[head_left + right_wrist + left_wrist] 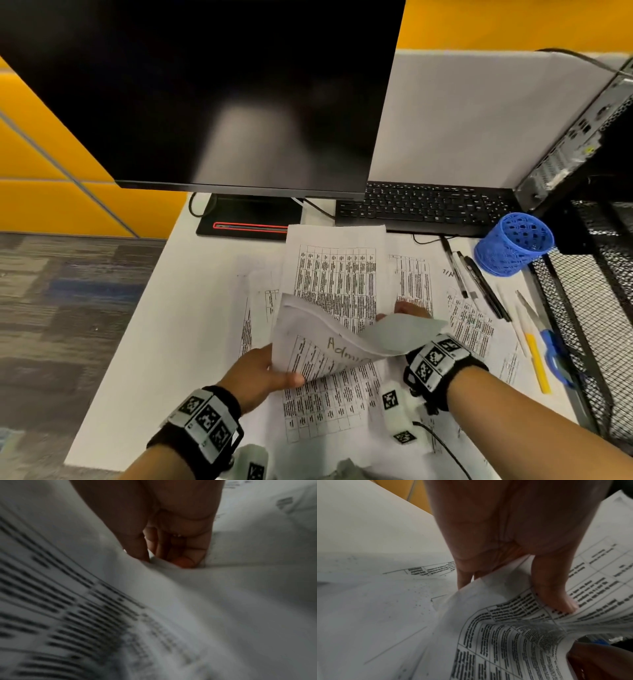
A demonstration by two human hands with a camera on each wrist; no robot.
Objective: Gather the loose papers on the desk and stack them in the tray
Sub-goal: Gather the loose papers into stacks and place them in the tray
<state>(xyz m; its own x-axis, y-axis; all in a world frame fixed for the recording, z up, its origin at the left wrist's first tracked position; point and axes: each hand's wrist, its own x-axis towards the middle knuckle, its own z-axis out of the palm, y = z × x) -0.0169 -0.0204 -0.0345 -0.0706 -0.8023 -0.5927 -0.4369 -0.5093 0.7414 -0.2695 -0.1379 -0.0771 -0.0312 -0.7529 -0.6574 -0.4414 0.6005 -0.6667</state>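
Several printed sheets with tables lie scattered on the white desk (pixel 191 308). My left hand (pixel 274 373) pinches the lower left corner of a curled bundle of papers (pixel 308 329), lifted off the desk. In the left wrist view the thumb (pixel 556 595) presses on the sheet (pixel 505 622), with the fingers underneath. My right hand (pixel 409 308) grips the bundle's right side and is mostly hidden under a folded flap. Its curled fingers (pixel 173 550) dig into the paper (pixel 171 601). The black wire mesh tray (pixel 582 308) stands at the desk's right edge.
A dark monitor (pixel 205 96) and a black keyboard (pixel 424 205) stand behind the papers. A blue pen cup (pixel 513 243) lies tipped near the tray, beside loose pens (pixel 479 284), a yellow marker (pixel 537 363) and blue-handled scissors (pixel 551 349). A computer case (pixel 575 137) stands at the back right.
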